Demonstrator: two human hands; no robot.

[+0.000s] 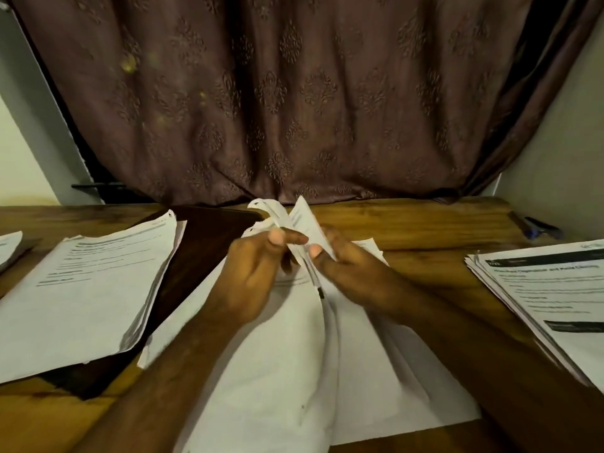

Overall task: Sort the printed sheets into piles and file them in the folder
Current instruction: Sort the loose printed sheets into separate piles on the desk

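Note:
A stack of white printed sheets [294, 361] lies in the middle of the wooden table, its far corners lifted and fanned. My left hand [251, 276] pinches the curled top corners of some sheets. My right hand [346, 266] pinches another raised sheet corner just beside it. A second pile of printed sheets [85, 289] rests at the left, partly on a dark brown folder [202, 243]. A third pile with black header bars [549, 295] lies at the right.
Another sheet edge [9, 246] shows at the far left. A dark pen [536, 228] lies at the back right of the wooden table [425, 220]. A brown patterned curtain [294, 93] hangs behind the table.

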